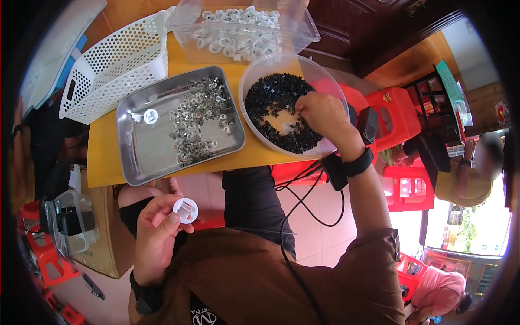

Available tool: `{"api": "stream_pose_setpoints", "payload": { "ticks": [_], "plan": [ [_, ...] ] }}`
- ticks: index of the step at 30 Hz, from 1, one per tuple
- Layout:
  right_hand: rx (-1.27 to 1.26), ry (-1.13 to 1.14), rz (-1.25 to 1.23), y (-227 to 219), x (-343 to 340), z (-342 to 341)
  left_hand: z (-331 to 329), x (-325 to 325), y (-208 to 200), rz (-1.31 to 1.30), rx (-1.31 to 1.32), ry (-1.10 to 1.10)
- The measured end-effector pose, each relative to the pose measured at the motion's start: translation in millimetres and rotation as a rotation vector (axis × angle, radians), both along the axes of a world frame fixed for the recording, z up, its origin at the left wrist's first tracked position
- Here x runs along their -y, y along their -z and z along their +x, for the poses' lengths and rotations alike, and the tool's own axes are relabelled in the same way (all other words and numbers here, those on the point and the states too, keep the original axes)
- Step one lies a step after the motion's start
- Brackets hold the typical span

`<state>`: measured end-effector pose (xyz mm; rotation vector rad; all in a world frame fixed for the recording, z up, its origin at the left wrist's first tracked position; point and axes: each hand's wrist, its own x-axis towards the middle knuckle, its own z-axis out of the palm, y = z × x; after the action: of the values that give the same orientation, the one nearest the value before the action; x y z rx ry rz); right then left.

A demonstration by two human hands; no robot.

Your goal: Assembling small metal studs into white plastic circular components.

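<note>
My left hand [158, 219] is closed around the edge of a round white plastic part [186, 210], held above my lap with its inner side facing up. Small metal-looking bits show inside that part. Over the round clear tub [250, 125], my right hand [326, 115] reaches down with thumb and fingertips pinched together at the pile of small black pieces [276, 89]. Whatever sits between those fingertips is too small to make out. Left of the tub, a metal tray [146, 157] carries many small metal pieces [197, 116] and a loose white round part [150, 116].
A white perforated basket [116, 65] stands at the back left of the yellow table [103, 154]. Behind the tray, a clear bin [189, 32] contains white plastic parts [241, 32]. A black cable [303, 203] hangs beside my right arm. Red stools [398, 119] and other people are at the right.
</note>
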<state>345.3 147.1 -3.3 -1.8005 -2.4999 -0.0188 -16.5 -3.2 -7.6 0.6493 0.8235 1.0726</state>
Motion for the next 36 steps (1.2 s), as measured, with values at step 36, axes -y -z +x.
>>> {"api": "stream_pose_setpoints", "payload": {
  "ticks": [36],
  "plan": [
    [0.068, -0.22, -0.072, -11, -9, -22, 3, 3, 6, -0.1, 0.012, 0.021]
  ]
}}
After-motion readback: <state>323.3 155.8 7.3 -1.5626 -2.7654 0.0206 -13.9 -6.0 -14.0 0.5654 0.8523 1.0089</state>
